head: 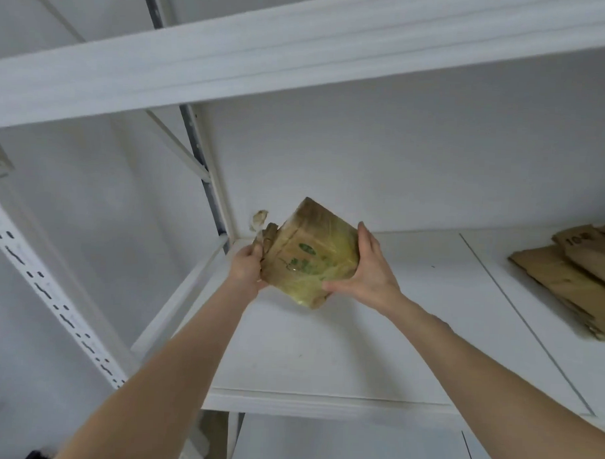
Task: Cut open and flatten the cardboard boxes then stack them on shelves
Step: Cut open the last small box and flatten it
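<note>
Your two bare forearms come up from 6 o'clock and meet at the cardboard box [307, 253], which you hold between your hands over the white shelf [324, 350], close to its back-left corner. The box is tilted on a corner: one corner points to 12 o'clock and the lowest to 6 o'clock, just over the board. Whether it touches the board, you cannot tell from this view.

Its long axis runs roughly from 11 to 5 o'clock. It has its full boxy shape, bound in yellowish tape with green print, so I judge it not yet cut or flattened.

Your left hand [246, 267] sits at the box's 9 o'clock, fingers curled round the torn flaps there. Your right hand [368, 269] clasps the 3 o'clock side, fingers reaching up the edge and thumb spread across the lower face. Both hands are equally near.

A torn scrap [260, 219] sticks up at 10 o'clock from the box. The flattened cardboard stack [573, 283] lies well apart at 3 o'clock on the same shelf.
</note>
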`<state>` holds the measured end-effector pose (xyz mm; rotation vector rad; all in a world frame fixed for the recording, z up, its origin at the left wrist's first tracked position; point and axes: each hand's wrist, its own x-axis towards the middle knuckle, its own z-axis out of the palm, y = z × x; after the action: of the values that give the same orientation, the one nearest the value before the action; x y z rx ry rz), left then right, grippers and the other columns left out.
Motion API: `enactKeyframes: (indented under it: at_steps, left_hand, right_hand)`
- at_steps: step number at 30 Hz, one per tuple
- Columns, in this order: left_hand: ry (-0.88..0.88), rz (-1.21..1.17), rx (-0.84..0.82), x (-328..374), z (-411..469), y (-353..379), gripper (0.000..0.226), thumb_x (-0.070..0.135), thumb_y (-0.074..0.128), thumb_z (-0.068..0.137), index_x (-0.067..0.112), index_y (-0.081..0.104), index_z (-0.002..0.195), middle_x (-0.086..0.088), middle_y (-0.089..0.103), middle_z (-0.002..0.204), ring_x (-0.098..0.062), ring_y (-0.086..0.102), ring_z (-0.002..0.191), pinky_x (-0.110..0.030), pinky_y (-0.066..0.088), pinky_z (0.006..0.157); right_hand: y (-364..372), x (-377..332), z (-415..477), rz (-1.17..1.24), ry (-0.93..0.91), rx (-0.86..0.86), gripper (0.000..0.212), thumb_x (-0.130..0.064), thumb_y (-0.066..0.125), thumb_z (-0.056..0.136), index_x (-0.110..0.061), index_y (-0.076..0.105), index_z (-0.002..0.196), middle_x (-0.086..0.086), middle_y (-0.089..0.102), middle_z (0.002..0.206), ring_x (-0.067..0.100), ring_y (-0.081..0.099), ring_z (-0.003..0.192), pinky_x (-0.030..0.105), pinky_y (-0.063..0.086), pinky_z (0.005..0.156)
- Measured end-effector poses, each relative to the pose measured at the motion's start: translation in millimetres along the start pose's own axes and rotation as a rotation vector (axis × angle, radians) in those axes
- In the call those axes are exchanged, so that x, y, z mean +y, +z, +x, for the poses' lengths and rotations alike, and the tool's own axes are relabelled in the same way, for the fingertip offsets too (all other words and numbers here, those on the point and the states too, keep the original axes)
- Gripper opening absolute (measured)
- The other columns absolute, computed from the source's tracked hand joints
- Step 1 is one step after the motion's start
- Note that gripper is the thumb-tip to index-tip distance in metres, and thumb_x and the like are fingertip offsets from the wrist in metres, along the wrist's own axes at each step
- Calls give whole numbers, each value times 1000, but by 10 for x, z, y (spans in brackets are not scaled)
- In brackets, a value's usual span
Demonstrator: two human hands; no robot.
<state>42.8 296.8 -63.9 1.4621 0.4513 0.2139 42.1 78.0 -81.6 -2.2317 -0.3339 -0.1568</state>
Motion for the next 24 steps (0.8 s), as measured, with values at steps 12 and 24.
enactKeyframes:
  at_steps: [12,24]
  left_hand:
    - [139,355,-20,-232,-276,-278,59,30,51,100,14,27,151,-9,35,152,-25,38,136,-35,33,106]
    - [675,1273,-505,-141,-131,10,116,38,85,67,16,12,154,-1,21,146,-22,38,129,-33,39,105]
  right_hand:
    - [-4,-145,-256,-299,-48,-54,102,-36,78,68,-30,19,151,-8,26,141,21,32,124,31,48,89]
    - [85,71,-352,-372,81,-121,112,-30,77,80,-21,-6,156,-6,-7,163,20,0,150,36,22,119]
